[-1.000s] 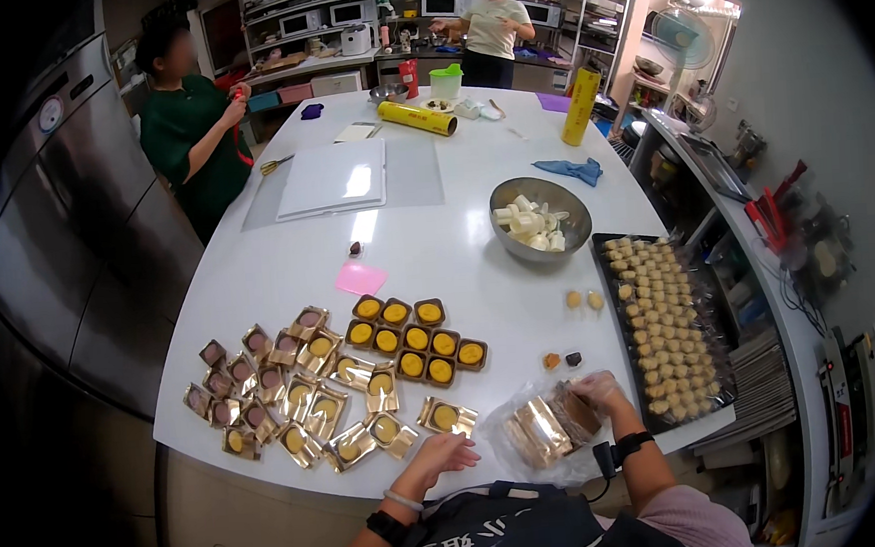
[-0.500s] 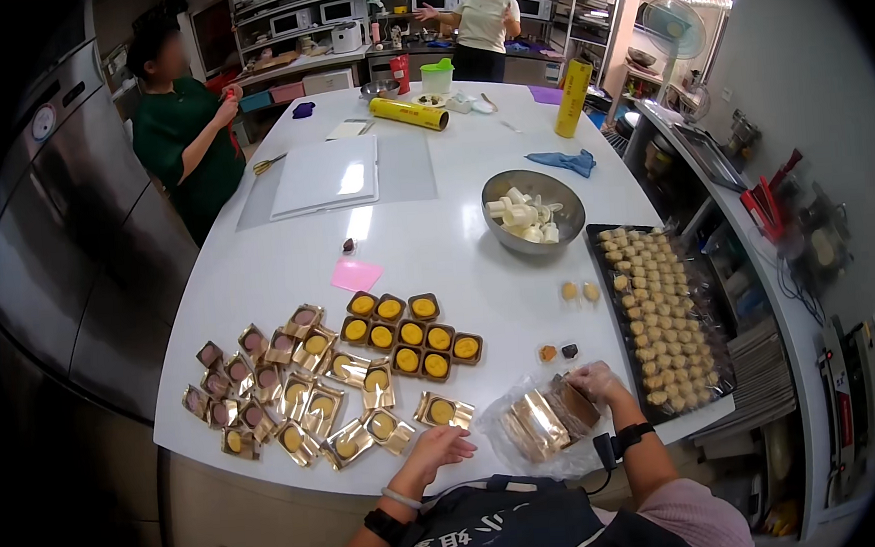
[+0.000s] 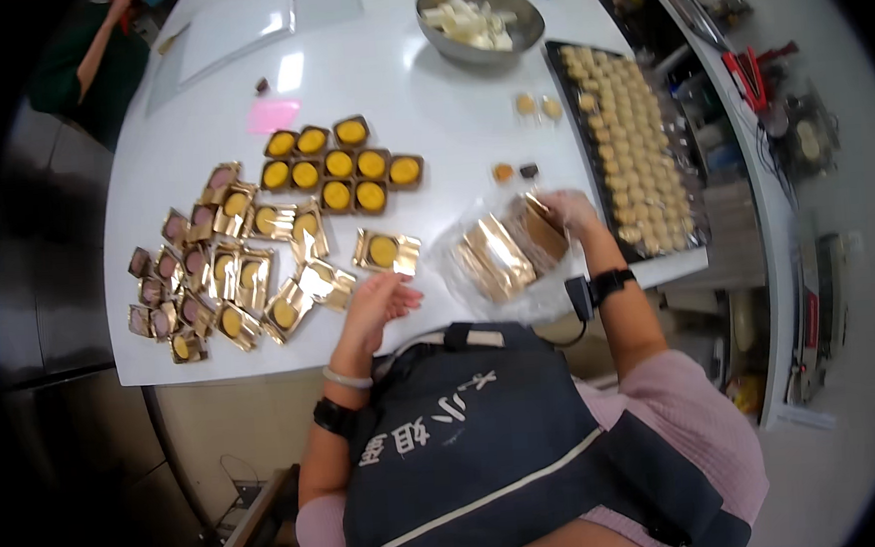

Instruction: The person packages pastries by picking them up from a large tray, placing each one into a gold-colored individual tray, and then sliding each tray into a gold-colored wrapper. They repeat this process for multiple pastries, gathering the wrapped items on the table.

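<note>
My left hand (image 3: 383, 302) is bare and hovers over the table's front edge, its fingers stretched out and holding nothing. Just beyond its fingertips lies a yellow round cake in a gold wrapper (image 3: 384, 250). A thin clear glove seems to cover my right hand (image 3: 566, 211), whose fingers pinch the edge of a brown-gold wrapper (image 3: 543, 229). That wrapper is inside an opened clear plastic bag (image 3: 449, 263), beside a stack of gold wrappers (image 3: 497, 258). Further left, several unwrapped yellow cakes (image 3: 339, 164) sit in small brown trays.
Wrapped yellow and purple cakes (image 3: 194, 263) cover the left front. A black tray (image 3: 566, 75) of pale dough balls stands on the right. Behind are a metal bowl (image 3: 449, 47) of white chunks, a pink card (image 3: 275, 115) and two small fillings (image 3: 503, 172). A person (image 3: 95, 74) stands far left.
The view has tilted down toward my apron, so the far room has left the picture. My right hand stays at the bag; my left hand remains near the front edge, fingers still apart.
</note>
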Available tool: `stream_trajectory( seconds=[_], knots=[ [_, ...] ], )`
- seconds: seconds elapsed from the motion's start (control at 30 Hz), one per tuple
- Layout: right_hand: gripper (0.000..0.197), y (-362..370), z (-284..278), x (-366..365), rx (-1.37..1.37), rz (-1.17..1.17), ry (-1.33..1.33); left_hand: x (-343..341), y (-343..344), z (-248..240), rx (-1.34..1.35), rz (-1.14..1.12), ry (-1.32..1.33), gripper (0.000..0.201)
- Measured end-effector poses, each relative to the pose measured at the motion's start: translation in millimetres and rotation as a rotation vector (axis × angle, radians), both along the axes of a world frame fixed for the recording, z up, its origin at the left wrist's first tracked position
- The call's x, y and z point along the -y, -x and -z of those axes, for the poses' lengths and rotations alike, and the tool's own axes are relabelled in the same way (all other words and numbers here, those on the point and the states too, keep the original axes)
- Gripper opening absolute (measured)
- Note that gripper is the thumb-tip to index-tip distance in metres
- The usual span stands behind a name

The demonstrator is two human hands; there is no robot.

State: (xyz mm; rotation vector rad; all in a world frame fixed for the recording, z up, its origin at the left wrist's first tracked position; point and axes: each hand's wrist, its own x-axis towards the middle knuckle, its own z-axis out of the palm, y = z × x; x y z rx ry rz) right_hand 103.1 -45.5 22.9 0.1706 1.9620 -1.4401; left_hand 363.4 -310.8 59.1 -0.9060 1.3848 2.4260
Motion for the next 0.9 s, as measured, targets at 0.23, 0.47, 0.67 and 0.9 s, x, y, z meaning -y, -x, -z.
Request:
stream_trajectory(
  seconds=[0.23, 0.47, 0.67, 0.9],
  knots=[
    [0.016, 2.8, -63.0, -7.2, -0.423, 0.108, 0.028, -4.5, -3.4, -4.8, -0.028, 0.094, 0.041, 0.022],
    [0.017, -75.0, -131.7, 89.1, -0.02, 0.02, 0.646, -32.7, 14.6, -30.6, -0.28, 0.341, 0.1, 0.036],
    [0.024, -133.4, -95.6, 148.1, 0.21, -0.166, 0.569, -14.7, 31.4, -25.4, -0.545, -0.474, -0.273, 0.04],
    [0.025, -78.8, -18.6, 197.5, -0.46, -0.593, -0.029, 35.7, -13.1, 25.8, -0.2, -0.867, -0.222, 0.017]
  ],
)
